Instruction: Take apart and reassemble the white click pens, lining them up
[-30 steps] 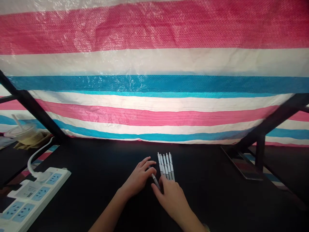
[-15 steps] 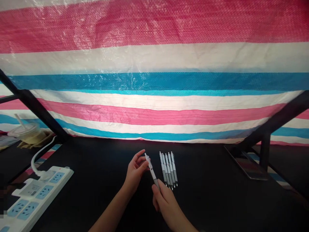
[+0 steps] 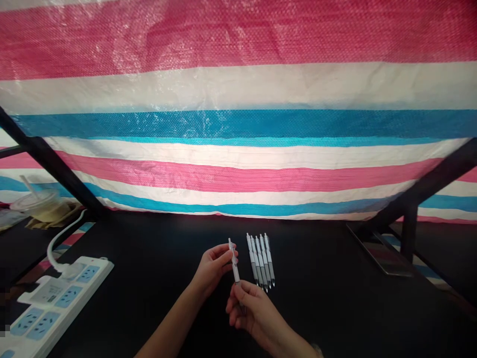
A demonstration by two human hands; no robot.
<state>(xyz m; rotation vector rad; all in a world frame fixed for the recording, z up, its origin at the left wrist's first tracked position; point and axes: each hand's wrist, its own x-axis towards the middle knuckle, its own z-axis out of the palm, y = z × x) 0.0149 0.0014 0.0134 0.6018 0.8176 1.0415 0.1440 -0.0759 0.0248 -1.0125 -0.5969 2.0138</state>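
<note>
A white and grey pen point(image 3: 234, 265) is held up above the black table point(image 3: 149, 268) between both hands. My left hand point(image 3: 213, 267) pinches its upper white part, fingers closed round it. My right hand point(image 3: 253, 311) grips its lower grey end, fingers curled. Just to the right, several matching pens point(image 3: 261, 259) lie side by side in a neat row on the table, tips toward me.
A white power strip point(image 3: 48, 301) with blue sockets and a white cable lies at the front left. A plastic cup with a straw point(image 3: 35, 204) stands at the far left. A striped pink, white and blue tarp point(image 3: 238, 124) hangs behind. Black frame bars slant at both sides.
Both hands lifted one pen off the table beside the row and raised it; it now stands more upright, and my right hand has closed round its lower end.
</note>
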